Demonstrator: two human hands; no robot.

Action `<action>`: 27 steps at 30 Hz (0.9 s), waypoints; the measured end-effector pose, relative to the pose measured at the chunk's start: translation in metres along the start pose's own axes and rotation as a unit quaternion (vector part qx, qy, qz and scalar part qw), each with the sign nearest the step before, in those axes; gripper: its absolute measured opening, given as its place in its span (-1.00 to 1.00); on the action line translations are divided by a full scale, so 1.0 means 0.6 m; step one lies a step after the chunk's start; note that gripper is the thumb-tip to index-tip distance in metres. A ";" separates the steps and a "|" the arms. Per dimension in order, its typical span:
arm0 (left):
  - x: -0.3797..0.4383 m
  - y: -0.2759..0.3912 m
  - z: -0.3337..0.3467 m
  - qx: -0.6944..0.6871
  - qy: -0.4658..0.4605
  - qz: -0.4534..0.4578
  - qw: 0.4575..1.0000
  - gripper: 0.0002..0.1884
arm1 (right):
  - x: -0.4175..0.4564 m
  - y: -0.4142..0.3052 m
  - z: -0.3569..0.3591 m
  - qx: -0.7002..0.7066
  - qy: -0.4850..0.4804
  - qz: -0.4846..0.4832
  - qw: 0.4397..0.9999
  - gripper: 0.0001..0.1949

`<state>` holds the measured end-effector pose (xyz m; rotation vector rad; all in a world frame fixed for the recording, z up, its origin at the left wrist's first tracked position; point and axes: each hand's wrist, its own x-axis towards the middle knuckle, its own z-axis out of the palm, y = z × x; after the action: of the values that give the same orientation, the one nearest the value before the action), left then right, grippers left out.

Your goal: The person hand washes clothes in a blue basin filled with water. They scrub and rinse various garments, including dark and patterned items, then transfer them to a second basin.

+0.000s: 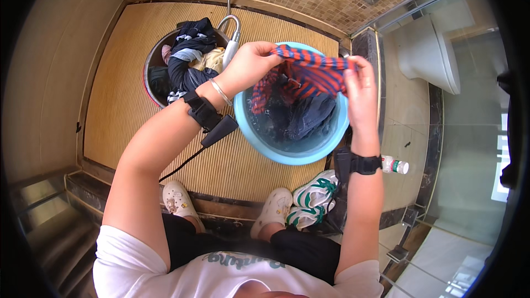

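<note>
A red and navy striped cloth garment (316, 75) is stretched between my two hands above a light blue plastic basin (265, 149). My left hand (254, 60) pinches its upper left edge, and my right hand (359, 82) grips the right end. Part of the striped fabric hangs down into the basin. Below it, a dark blue garment (310, 118) lies in the water. Left of the basin stands a metal tub (150, 85) filled with dark, striped and pale yellow clothes (188, 56). A shower head (230, 53) rests at that tub's right side, partly behind my left hand.
White shoes with green trim (316, 192) stand below the basin, beside my clog (273, 209). A plastic bottle (395, 165) lies right of my right wrist. A toilet (430, 54) is at the upper right, behind a glass panel. A raised ledge borders the ribbed floor (124, 132).
</note>
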<state>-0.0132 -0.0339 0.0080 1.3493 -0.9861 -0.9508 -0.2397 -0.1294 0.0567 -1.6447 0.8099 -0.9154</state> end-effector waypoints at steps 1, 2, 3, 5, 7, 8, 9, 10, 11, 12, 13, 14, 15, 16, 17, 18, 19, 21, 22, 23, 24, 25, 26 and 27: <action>0.002 0.001 -0.003 -0.042 -0.012 0.007 0.999 -0.78 | -0.006 0.019 0.008 -0.098 -0.007 -0.054 0.994 -0.69; 0.003 -0.011 -0.005 -0.008 -0.034 -0.020 0.999 -0.74 | -0.019 0.030 0.014 -0.163 -0.032 -0.067 0.984 -0.58; 0.003 -0.016 -0.009 0.123 -0.072 -0.026 0.990 -0.71 | -0.033 0.042 0.022 -0.233 -0.051 -0.070 0.969 -0.56; -0.012 -0.054 -0.009 0.300 -0.064 0.091 0.947 -0.69 | -0.055 0.093 0.056 -0.257 -0.084 -0.016 0.963 -0.62; -0.030 -0.091 0.006 0.423 -0.074 0.089 0.899 -0.67 | -0.078 0.156 0.074 -0.335 -0.141 0.008 0.931 -0.70; -0.040 -0.105 0.014 0.499 -0.110 0.085 0.856 -0.69 | -0.093 0.174 0.087 -0.348 -0.161 0.011 0.923 -0.71; -0.049 -0.118 0.020 0.571 -0.144 0.080 0.804 -0.71 | -0.102 0.197 0.092 -0.360 -0.213 -0.013 0.908 -0.68; -0.057 -0.130 0.024 0.611 -0.194 0.087 0.763 -0.74 | -0.110 0.207 0.099 -0.365 -0.259 0.009 0.894 -0.65; -0.064 -0.142 0.030 0.630 -0.267 0.055 0.727 -0.71 | -0.117 0.216 0.103 -0.370 -0.304 0.032 0.878 -0.62; -0.071 -0.153 0.038 0.655 -0.307 0.050 0.689 -0.69 | -0.124 0.234 0.099 -0.403 -0.326 0.009 0.855 -0.64; -0.078 -0.162 0.040 0.679 -0.344 0.044 0.647 -0.66 | -0.129 0.247 0.100 -0.434 -0.348 -0.016 0.831 -0.65; -0.080 -0.172 0.042 0.674 -0.368 0.039 0.639 -0.65 | -0.135 0.259 0.099 -0.463 -0.369 -0.041 0.805 -0.66; -0.082 -0.176 0.041 0.669 -0.392 0.032 0.631 -0.63 | -0.136 0.250 0.107 -0.504 -0.388 -0.027 0.771 -0.66; -0.084 -0.180 0.040 0.664 -0.414 0.026 0.622 -0.62 | -0.138 0.239 0.116 -0.542 -0.407 -0.014 0.735 -0.65; -0.081 -0.183 0.039 0.655 -0.437 -0.005 0.616 -0.61 | -0.139 0.231 0.125 -0.579 -0.424 -0.002 0.696 -0.65; -0.072 -0.172 0.045 0.644 -0.459 -0.032 0.611 -0.60 | -0.145 0.250 0.127 -0.585 -0.419 -0.011 0.695 -0.67; -0.067 -0.161 0.052 0.630 -0.483 -0.062 0.605 -0.59 | -0.144 0.250 0.128 -0.593 -0.461 0.013 0.660 -0.70; -0.067 -0.144 0.060 0.599 -0.461 -0.082 0.649 -0.53 | -0.134 0.246 0.132 -0.604 -0.540 0.057 0.584 -0.74; -0.073 -0.142 0.054 0.581 -0.432 -0.086 0.684 -0.49 | -0.128 0.205 0.131 -0.557 -0.531 0.063 0.635 -0.77; -0.080 -0.140 0.047 0.562 -0.402 -0.090 0.717 -0.45 | -0.126 0.189 0.124 -0.502 -0.479 0.083 0.716 -0.78; -0.084 -0.133 0.053 0.525 -0.351 -0.067 0.773 -0.28 | -0.118 0.188 0.099 -0.441 -0.411 0.107 0.791 -0.78; -0.091 -0.134 0.052 0.483 -0.304 -0.028 0.821 -0.23 | -0.104 0.174 0.086 -0.372 -0.340 0.127 0.855 -0.78; -0.098 -0.135 0.051 0.436 -0.254 0.011 0.863 -0.18 | -0.097 0.153 0.066 -0.330 -0.296 0.109 0.890 -0.77; -0.101 -0.135 0.048 0.388 -0.202 0.050 0.898 -0.13 | -0.082 0.099 0.056 -0.284 -0.252 0.088 0.921 -0.76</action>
<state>-0.0579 0.0139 -0.0743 1.7534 -1.8720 -0.7960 -0.2378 -0.0855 -0.0153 -2.1371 0.8818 -0.0931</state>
